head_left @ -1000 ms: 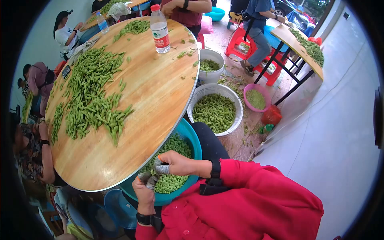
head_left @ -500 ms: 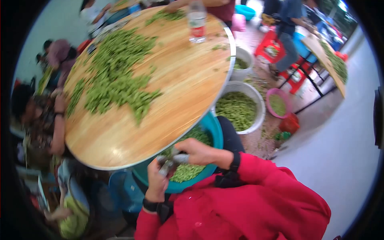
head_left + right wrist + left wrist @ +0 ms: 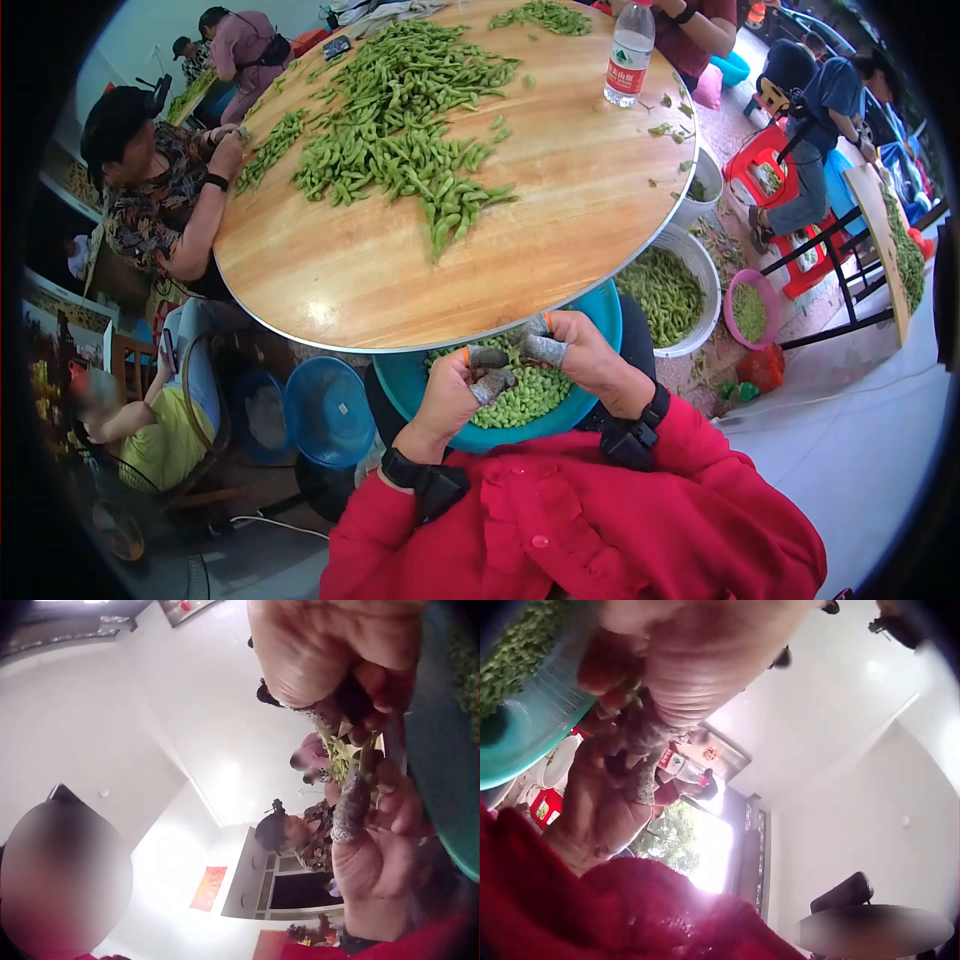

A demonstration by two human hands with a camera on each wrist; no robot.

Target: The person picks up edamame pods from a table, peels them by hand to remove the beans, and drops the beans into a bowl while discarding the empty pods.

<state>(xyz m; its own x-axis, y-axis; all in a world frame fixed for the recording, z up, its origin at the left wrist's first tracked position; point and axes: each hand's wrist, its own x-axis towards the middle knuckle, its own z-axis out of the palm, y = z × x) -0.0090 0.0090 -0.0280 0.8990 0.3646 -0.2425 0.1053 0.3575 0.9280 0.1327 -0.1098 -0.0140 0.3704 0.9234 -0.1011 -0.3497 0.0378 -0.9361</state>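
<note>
Left hand (image 3: 447, 398) pinches a green pod (image 3: 367, 756) at lower centre, right hand (image 3: 597, 366) curled alongside, hold unclear; best squeeze gently, low over teal tub (image 3: 603, 312), so beans (image 3: 527, 398) land inside.

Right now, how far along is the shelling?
Partway, I'd judge. Done: shelled beans in the teal basin. In hand: left hand and right hand seemingly pinch a pod above it. Left: big pile of pods on the table.
</note>
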